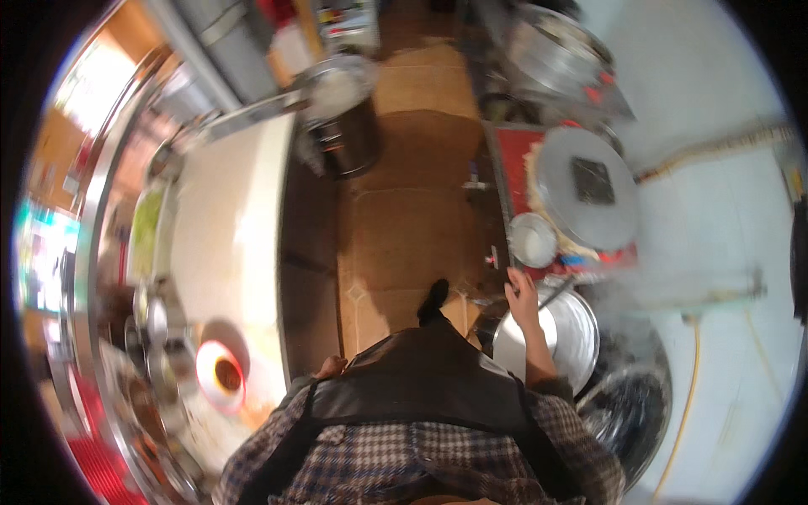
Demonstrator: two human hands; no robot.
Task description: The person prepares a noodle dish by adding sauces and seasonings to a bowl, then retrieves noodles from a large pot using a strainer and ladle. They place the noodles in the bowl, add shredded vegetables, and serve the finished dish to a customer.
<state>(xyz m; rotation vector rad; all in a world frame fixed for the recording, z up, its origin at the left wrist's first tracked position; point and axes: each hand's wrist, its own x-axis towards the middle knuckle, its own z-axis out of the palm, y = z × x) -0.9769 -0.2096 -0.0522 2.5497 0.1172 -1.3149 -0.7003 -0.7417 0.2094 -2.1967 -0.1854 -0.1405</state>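
My right hand [522,298] is raised over the near side of a wide metal pot [584,341] with white contents, its fingers partly curled; blur hides whether it holds anything. A dark handle [557,291] slants across the pot's rim beside the hand. Just past my fingertips stands a small metal bowl [533,240] with something white in it. My left hand [331,367] hangs low beside the left counter, by my dark apron [429,379], mostly hidden by the sleeve. Beyond the bowl, a large round grey lid [584,189] with a dark square on top lies on a red surface [512,170].
On the left runs a pale counter [221,233] with a red-rimmed bowl [219,377] and a tray of green food [147,233]. A tall metal pot [344,120] stands at its far end. Far right is a large steaming pot [558,53]; a large dark wok-like vessel [631,416] sits near right.
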